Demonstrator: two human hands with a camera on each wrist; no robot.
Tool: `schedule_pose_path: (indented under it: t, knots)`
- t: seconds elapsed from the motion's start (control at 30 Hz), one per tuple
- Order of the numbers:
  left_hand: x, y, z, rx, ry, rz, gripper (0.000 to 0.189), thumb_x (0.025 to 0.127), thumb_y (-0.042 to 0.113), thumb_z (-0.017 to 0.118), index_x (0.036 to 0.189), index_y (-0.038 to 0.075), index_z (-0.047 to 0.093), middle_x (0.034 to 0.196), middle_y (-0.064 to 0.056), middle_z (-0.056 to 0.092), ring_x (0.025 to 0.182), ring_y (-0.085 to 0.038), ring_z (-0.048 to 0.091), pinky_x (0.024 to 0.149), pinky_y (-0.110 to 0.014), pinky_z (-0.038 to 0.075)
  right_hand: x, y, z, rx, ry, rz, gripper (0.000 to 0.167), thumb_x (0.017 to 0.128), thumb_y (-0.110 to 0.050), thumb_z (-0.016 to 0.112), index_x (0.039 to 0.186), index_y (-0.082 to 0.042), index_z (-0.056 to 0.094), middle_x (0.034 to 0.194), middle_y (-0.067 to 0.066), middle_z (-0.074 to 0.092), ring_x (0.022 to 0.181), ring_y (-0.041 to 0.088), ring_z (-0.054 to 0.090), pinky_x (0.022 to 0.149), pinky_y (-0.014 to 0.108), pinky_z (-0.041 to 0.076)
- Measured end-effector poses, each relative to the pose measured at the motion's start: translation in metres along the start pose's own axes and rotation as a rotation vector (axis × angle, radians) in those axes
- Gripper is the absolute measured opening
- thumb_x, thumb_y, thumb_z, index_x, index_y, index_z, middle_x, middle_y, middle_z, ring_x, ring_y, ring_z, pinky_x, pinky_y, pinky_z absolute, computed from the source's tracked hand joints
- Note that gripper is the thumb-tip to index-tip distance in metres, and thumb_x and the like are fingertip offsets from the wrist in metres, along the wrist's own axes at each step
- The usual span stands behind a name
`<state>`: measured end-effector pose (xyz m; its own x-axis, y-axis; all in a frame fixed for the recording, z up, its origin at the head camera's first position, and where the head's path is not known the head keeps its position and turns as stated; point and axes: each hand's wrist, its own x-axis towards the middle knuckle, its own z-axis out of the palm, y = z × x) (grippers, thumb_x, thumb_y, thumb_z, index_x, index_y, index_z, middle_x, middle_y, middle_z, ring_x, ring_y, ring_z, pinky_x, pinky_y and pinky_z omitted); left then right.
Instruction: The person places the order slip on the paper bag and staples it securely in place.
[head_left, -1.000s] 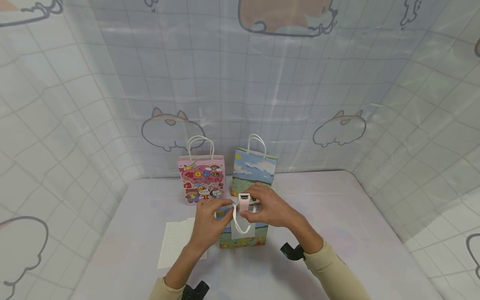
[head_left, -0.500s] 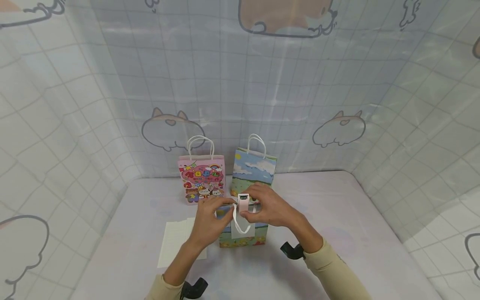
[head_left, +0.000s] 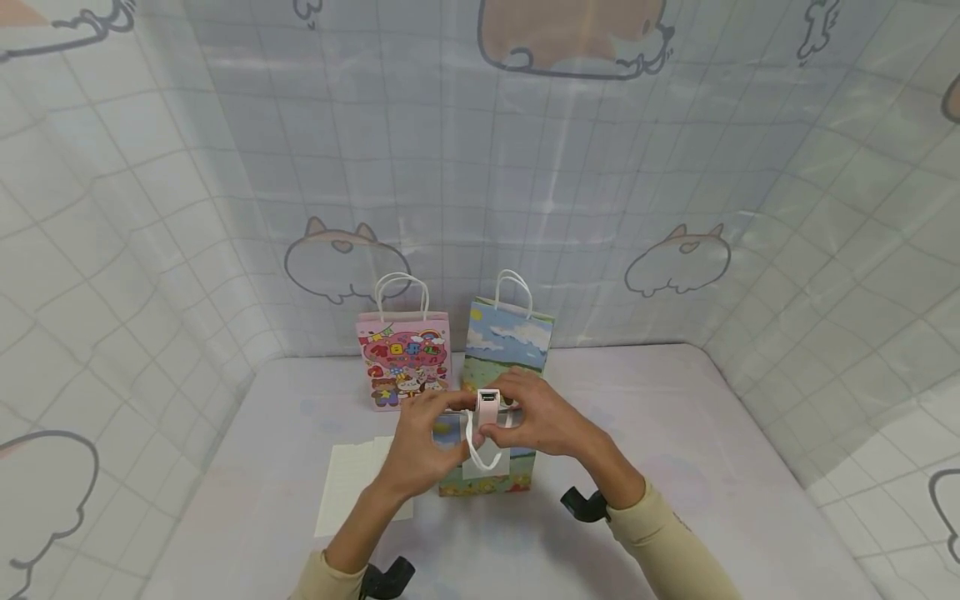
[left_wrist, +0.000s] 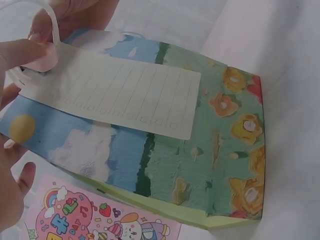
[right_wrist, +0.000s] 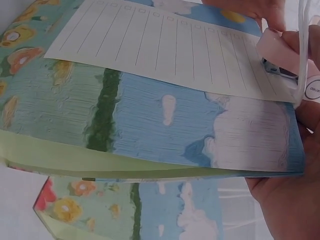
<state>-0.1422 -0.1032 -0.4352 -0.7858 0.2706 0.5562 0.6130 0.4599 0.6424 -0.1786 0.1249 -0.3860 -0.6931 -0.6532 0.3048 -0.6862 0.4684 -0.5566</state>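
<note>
At the middle of the table, a paper gift bag (head_left: 520, 477) painted with sky and flowers stands in front of me. A lined note sheet (left_wrist: 135, 95) lies against its front, its upper end at the bag's top edge. My right hand (head_left: 547, 417) grips a small pink stapler (head_left: 488, 407) set over that edge and the sheet's end. My left hand (head_left: 420, 446) pinches the stapler too, its thumb pressing the front, other fingers behind the bag. The white rope handle (head_left: 471, 442) hangs forward beside the stapler. Whether a staple is in the paper is hidden.
A pink cartoon gift bag (head_left: 408, 358) and another sky-painted bag (head_left: 506, 337) stand at the back by the wall sheet. More lined sheets (head_left: 348, 487) lie on the table to the left of the front bag.
My left thumb and fingers have shifted right, from the bag's top edge and handle onto the stapler. My right hand, the stapler and the bags have stayed nearly still.
</note>
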Motion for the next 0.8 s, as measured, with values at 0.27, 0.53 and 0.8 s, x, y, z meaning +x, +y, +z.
schedule_pose_path:
  t: [0.27, 0.53, 0.8]
  knots:
    - [0.0017, -0.0007, -0.0016, 0.044, -0.011, 0.016, 0.055, 0.080, 0.035, 0.085, 0.129, 0.027, 0.063, 0.119, 0.012, 0.070, 0.117, -0.016, 0.054, 0.099, -0.052, 0.030, -0.0007, 0.0008, 0.0017, -0.013, 0.014, -0.003, 0.038, 0.086, -0.043, 0.075, 0.117, -0.022, 0.070, 0.105, -0.014, 0.064, 0.094, 0.013, 0.057, 0.079, 0.032, 0.050]
    - [0.0024, 0.0018, -0.0028, 0.072, -0.001, 0.016, 0.058, 0.076, 0.032, 0.089, 0.128, 0.025, 0.063, 0.114, 0.009, 0.072, 0.110, -0.015, 0.053, 0.095, -0.051, 0.030, 0.0000, -0.0001, 0.0013, -0.006, 0.009, 0.001, 0.036, 0.086, -0.043, 0.075, 0.115, -0.022, 0.069, 0.106, -0.014, 0.065, 0.098, 0.015, 0.058, 0.083, 0.036, 0.051]
    - [0.0023, 0.0008, -0.0011, 0.071, 0.001, 0.020, 0.059, 0.075, 0.030, 0.090, 0.127, 0.026, 0.062, 0.113, 0.010, 0.072, 0.105, -0.012, 0.051, 0.094, -0.050, 0.028, -0.0035, 0.0022, -0.0017, -0.155, 0.002, -0.018, 0.045, 0.086, -0.055, 0.072, 0.118, -0.024, 0.066, 0.112, -0.016, 0.065, 0.111, 0.009, 0.054, 0.098, 0.044, 0.044]
